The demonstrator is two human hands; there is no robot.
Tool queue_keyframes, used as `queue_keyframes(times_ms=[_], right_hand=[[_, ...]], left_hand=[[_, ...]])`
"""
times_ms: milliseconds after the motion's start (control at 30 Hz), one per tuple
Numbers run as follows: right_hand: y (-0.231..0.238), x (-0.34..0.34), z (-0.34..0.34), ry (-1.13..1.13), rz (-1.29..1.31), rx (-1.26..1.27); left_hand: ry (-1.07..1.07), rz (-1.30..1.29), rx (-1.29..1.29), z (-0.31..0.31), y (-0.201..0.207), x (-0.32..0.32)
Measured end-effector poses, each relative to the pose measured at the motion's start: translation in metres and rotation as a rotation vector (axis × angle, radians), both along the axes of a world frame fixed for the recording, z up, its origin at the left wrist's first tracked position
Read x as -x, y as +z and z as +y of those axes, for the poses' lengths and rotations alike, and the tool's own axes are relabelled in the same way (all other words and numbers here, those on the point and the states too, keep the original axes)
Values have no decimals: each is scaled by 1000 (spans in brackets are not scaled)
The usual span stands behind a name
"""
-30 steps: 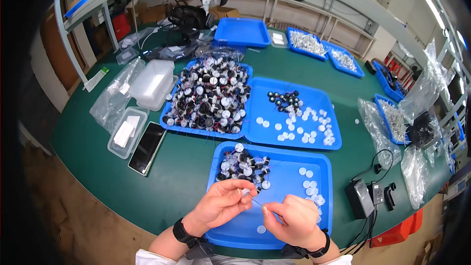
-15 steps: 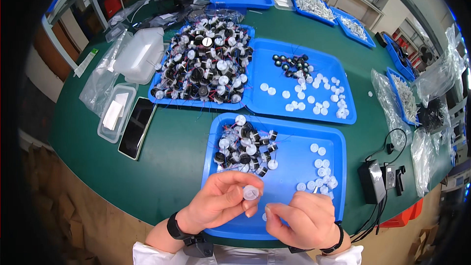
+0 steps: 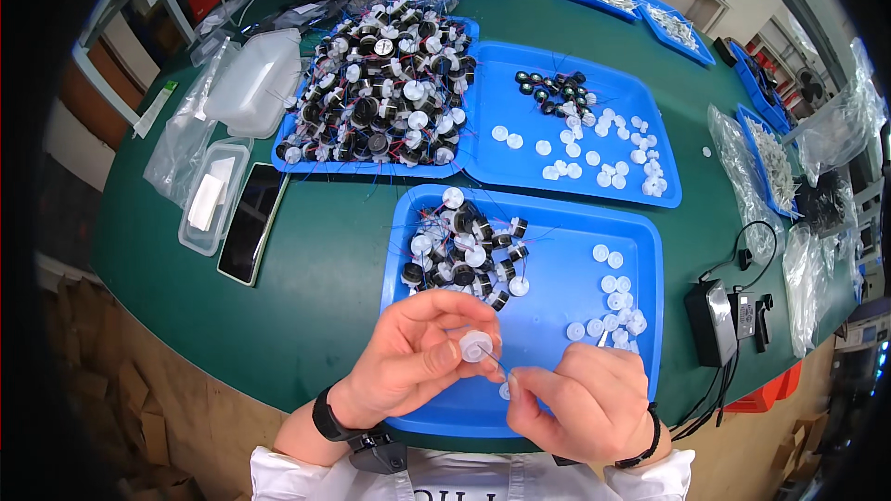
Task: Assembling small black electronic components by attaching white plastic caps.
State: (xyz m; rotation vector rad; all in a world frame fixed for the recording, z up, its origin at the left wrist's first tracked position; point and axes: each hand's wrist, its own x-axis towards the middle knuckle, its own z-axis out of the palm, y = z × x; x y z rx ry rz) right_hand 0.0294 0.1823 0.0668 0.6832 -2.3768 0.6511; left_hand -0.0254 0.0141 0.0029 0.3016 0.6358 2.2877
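Between the thumb and fingers of my left hand [image 3: 408, 353] is a small translucent white plastic cap [image 3: 475, 346], its round face turned up. A thin dark wire [image 3: 495, 364] runs from the cap toward my right hand [image 3: 589, 404], whose thumb and forefinger pinch its end. Both hands are over the front part of the near blue tray [image 3: 524, 353]. In that tray, beyond my left hand, lies a pile of small black cylindrical parts with white caps and fine wires [image 3: 464, 250]. Loose white caps [image 3: 615, 301] lie at its right side, beyond my right hand.
Behind stand a blue tray heaped with wired black-and-white parts [image 3: 371, 102] and another with loose caps and black pieces [image 3: 520, 167]. A phone [image 3: 252, 223] and clear plastic boxes [image 3: 212, 195] lie left. A black power adapter [image 3: 711, 323] and plastic bags [image 3: 806, 288] are right.
The thin wire now shows stretched between the cap and my right fingertips. My left hand has tilted the cap slightly toward the right. The whole view has shifted a little.
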Motion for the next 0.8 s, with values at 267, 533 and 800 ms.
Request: queue_keyframes(times_ms=[267,533,800], right_hand=[[1,1,1,-14,-12,3],[1,-2,1,-46,-22,-10],[-1,-2,1,-13,17,-4]], left_hand=[[-14,-25,-18,-2,-2,0],[-58,33,-61,-4,-9,2],[-21,27,-19,0,-9,2]])
